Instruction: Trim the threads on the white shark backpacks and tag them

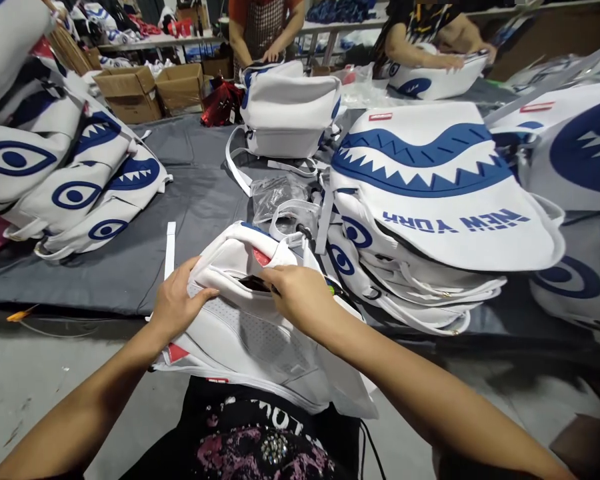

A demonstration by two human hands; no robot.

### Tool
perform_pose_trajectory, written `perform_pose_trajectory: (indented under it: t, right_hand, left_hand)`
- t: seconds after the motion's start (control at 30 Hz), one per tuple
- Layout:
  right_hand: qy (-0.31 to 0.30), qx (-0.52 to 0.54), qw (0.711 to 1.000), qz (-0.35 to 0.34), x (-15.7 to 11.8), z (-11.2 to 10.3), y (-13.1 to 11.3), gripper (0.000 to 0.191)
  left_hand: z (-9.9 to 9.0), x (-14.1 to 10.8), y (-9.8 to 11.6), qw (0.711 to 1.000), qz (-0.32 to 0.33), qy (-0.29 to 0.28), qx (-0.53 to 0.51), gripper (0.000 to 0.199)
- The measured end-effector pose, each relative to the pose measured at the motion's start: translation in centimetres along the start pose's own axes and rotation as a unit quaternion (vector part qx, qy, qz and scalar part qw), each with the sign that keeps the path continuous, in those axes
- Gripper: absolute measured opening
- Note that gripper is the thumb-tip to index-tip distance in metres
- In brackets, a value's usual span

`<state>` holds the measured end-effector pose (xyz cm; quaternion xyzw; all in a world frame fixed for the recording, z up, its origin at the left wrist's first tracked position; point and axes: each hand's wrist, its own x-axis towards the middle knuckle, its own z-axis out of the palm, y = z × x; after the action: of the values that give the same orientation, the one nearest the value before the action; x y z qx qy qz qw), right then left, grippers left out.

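Observation:
A white backpack (260, 333) lies across the front table edge and against my body, its mesh-padded side facing up. My left hand (177, 300) grips its left side, the thumb on the rim of a slit-like opening. At the other end of that opening, my right hand (297, 297) is closed on the fabric edge, fingers curled. Something dark shows beneath those fingers, and a small green-yellow bit peeks out beside the hand; I cannot make out either. A red patch shows inside the folded top, and a white strap stands up behind my left hand.
White backpacks with blue shark mouths are stacked at right (420, 173) and left (75, 193). Another white backpack (295, 110) stands behind a clear plastic bag (280, 197). Cardboard boxes (127, 90) sit at the back left. Across the grey-covered table (180, 153), two people handle bags.

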<state>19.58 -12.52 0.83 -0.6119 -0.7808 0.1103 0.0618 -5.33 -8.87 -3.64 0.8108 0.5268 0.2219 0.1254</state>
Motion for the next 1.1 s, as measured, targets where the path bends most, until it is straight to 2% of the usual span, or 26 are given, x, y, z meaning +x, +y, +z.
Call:
perform_pose_trajectory:
  t: [0.13, 0.27, 0.43, 0.6, 0.7, 0.87, 1.03, 1.1]
  right_hand:
    - [-0.086, -0.016, 0.995, -0.041, 2.0, 0.9, -2.0, 0.023]
    - [-0.097, -0.044, 0.994, -0.035, 2.3, 1.6, -2.7, 0.025]
    - [-0.032, -0.035, 0.998, -0.039, 1.4, 1.7, -2.6, 0.024]
    - [0.051, 0.069, 0.996, 0.022, 3.2, 2.2, -4.0, 0.018]
    - [0.055, 0.126, 0.989, 0.05, 4.6, 2.1, -5.2, 0.018]
    - [0.031, 0.1, 0.992, 0.07, 4.9, 1.3, -6.3, 0.021]
    - [0.057, 0.138, 0.986, 0.079, 4.1, 1.7, -5.8, 0.018]
    - [0.073, 0.175, 0.98, 0.058, 4.0, 2.1, -5.2, 0.02]
  left_hand:
    - [1.5, -0.5, -1.2, 0.993, 0.081, 0.084, 0.033, 0.054]
    - [2.3, -0.4, -1.9, 0.978, 0.137, 0.149, 0.047, 0.056]
    - [2.3, -0.5, -1.7, 0.977, 0.143, 0.149, 0.053, 0.059]
    - [2.3, -0.4, -1.8, 0.977, 0.148, 0.147, 0.055, 0.06]
    - [2.4, -0.3, -2.1, 0.977, 0.15, 0.14, 0.055, 0.059]
    - [2.5, -0.4, -2.3, 0.982, 0.133, 0.128, 0.044, 0.054]
    - [2.7, -0.5, -2.4, 0.979, 0.138, 0.137, 0.053, 0.057]
    - [2.9, -0.4, -2.4, 0.978, 0.143, 0.14, 0.054, 0.059]
